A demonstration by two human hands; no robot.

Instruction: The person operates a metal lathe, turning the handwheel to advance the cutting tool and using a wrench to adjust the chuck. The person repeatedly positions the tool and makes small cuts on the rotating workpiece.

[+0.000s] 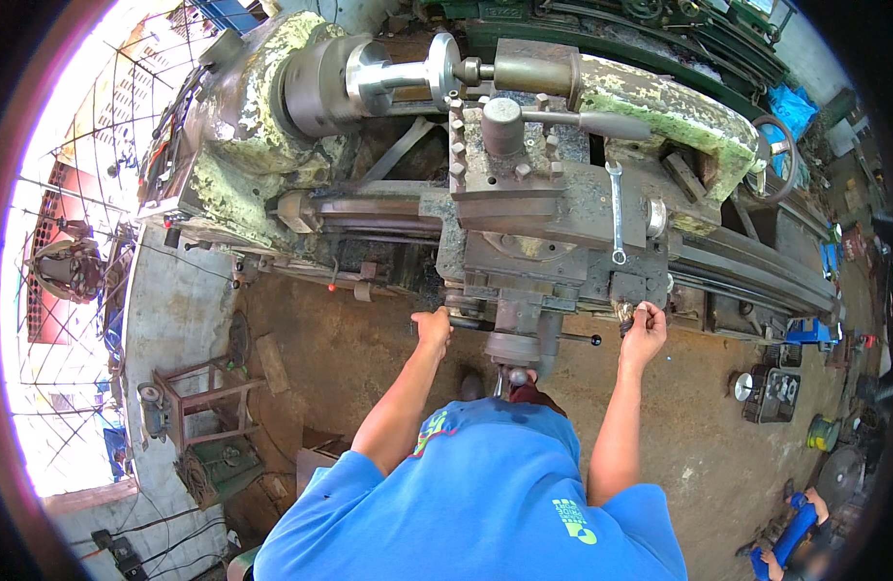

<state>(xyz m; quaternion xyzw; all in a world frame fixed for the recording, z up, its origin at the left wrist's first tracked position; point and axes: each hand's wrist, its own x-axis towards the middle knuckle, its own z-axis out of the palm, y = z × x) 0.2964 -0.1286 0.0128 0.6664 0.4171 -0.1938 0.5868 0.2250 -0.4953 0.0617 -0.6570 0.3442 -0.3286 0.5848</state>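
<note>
I stand at a worn metal lathe. My left hand [433, 327] is closed at the rim of a grey handwheel [465, 308] on the carriage front. My right hand [644, 331] pinches a small dark item beside the carriage's right front corner; its kind is unclear. A shiny flanged metal workpiece [403, 76] sits between the chuck [320, 87] and the tailstock [533, 74]. Below it stands the tool post [502, 131], its long lever pointing right. A combination wrench [617, 215] lies on the carriage, above my right hand.
A black-knobbed lever [582, 338] sticks out between my hands. The tailstock handwheel [777, 160] is at the right. On the floor are a metal stand [209, 397] to the left and a black crate [772, 395] to the right. Another person's arm [790, 533] shows at lower right.
</note>
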